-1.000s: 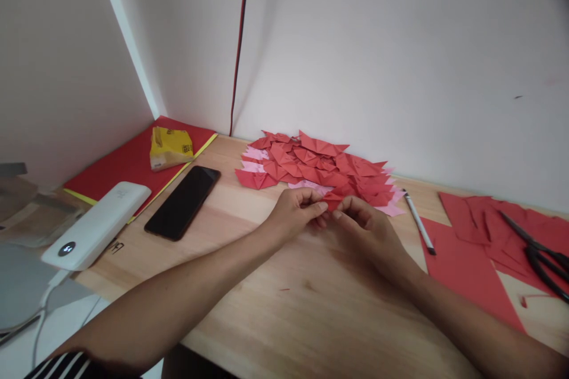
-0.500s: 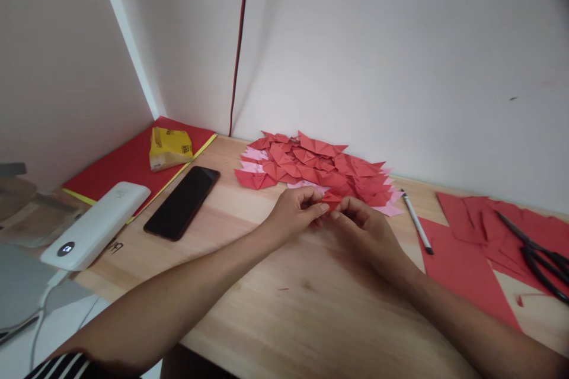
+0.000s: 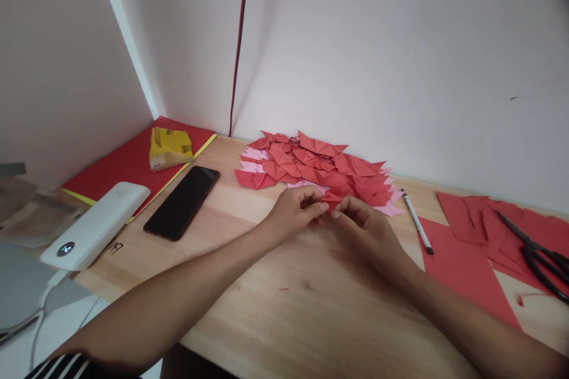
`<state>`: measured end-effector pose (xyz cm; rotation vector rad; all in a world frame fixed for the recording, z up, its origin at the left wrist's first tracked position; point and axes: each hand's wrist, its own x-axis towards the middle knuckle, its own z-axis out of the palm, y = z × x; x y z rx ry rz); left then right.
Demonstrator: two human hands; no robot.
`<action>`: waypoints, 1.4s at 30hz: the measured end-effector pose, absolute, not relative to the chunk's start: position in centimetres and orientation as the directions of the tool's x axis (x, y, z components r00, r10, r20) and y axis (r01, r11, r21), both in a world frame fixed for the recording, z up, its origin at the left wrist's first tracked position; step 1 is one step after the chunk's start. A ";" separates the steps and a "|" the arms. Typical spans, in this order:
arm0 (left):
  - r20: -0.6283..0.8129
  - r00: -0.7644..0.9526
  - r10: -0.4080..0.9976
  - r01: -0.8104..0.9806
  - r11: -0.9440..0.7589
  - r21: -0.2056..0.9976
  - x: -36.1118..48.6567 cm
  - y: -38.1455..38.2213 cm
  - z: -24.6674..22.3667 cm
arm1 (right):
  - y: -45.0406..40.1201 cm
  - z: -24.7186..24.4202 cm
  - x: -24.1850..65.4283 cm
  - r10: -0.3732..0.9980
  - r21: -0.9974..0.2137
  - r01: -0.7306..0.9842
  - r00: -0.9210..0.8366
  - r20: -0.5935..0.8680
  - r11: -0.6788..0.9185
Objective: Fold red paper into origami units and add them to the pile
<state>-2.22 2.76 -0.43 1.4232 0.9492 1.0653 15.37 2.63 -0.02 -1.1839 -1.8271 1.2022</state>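
The left hand pinches a small red paper piece between thumb and fingers, and the right hand grips the same piece from its other side; it sits just right of the frame's centre, above the bench. Directly behind it, a heap of folded red and pink papers spreads near the wall. A pen lies right of the heap, its lower end on a red sheet. At the right edge, black-handled scissors rest on red paper pieces. Left of centre lies a dark phone, with a white power bank beside it and a yellow packet on a red folder behind.
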 end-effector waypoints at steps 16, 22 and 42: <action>0.137 0.310 0.941 -0.003 -0.143 0.990 -2.4 3.0 -0.9 | 2.4 0.1 15.3 0.943 -0.930 0.348 -0.333 -0.001 0.122; 0.115 0.321 0.940 0.011 -0.125 0.992 -2.5 3.0 -0.9 | 2.4 0.3 15.1 0.944 -0.932 0.343 -0.329 -0.002 0.118; 0.093 0.318 0.943 -0.072 -0.074 0.995 -2.4 3.1 -1.0 | 2.4 0.6 15.1 0.947 -0.933 0.328 -0.319 0.042 0.151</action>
